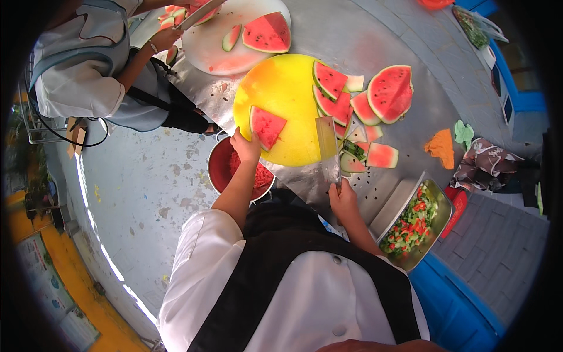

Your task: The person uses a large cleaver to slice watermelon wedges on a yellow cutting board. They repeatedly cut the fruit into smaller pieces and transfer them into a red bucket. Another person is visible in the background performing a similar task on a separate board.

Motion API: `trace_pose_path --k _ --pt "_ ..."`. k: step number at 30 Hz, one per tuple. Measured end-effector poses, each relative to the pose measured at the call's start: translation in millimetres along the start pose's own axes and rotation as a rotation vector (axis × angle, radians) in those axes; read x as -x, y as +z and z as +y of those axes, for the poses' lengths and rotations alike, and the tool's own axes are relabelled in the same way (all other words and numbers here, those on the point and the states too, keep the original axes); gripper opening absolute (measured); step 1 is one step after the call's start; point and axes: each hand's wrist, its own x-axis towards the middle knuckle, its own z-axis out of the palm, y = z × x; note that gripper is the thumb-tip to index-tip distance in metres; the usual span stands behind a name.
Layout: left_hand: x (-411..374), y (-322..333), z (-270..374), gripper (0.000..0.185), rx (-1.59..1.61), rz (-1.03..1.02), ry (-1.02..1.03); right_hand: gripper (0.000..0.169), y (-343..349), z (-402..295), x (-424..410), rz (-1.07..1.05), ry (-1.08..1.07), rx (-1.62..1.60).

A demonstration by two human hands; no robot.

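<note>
My left hand (246, 144) is at the near left edge of a round yellow cutting board (294, 88), its fingers on the rind side of a watermelon wedge (267, 126). My right hand (343, 198) grips the handle of a cleaver (328, 147), whose broad blade lies over the board's right edge. Several watermelon slices (330, 80) overlap on the board's right side. Beyond them, on the metal table, rests a large watermelon chunk (390, 94). A pot (219, 165) with chopped red watermelon stands below my left forearm, which hides part of it.
A co-worker (88, 75) at upper left holds a knife (200, 14) over a white board (206, 57) with watermelon. Rind pieces (382, 155) and seeds lie right of the cleaver. A metal tray (446, 211) of chopped vegetables and an orange cloth (441, 147) are at right.
</note>
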Motion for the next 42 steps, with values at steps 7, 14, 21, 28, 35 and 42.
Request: trace_pose_path --k 7,14,21,28,35,42 --pt "34.1 11.5 -4.6 0.038 0.089 -0.248 -0.070 0.020 52.4 -22.9 -57.2 -0.093 -0.262 0.278" --pt "33.0 4.1 15.2 0.039 0.214 -0.282 -0.198 0.019 50.4 -33.5 -77.6 -0.155 -0.259 0.481" --pt "35.9 11.1 3.0 0.039 0.236 -0.240 -0.201 0.020 57.2 -43.2 -77.9 -0.170 -0.228 0.498" --pt "42.9 20.5 -2.2 0.043 0.210 -0.240 -0.183 0.020 59.2 -44.7 -87.6 -0.227 -0.306 0.512" --pt "32.6 13.6 4.6 0.044 0.269 -0.274 -0.240 0.018 64.9 -47.1 -95.0 -0.268 -0.315 0.535" --pt "35.4 12.9 2.7 0.043 0.292 -0.293 -0.255 0.018 69.7 -50.8 -95.3 -0.315 -0.347 0.585"
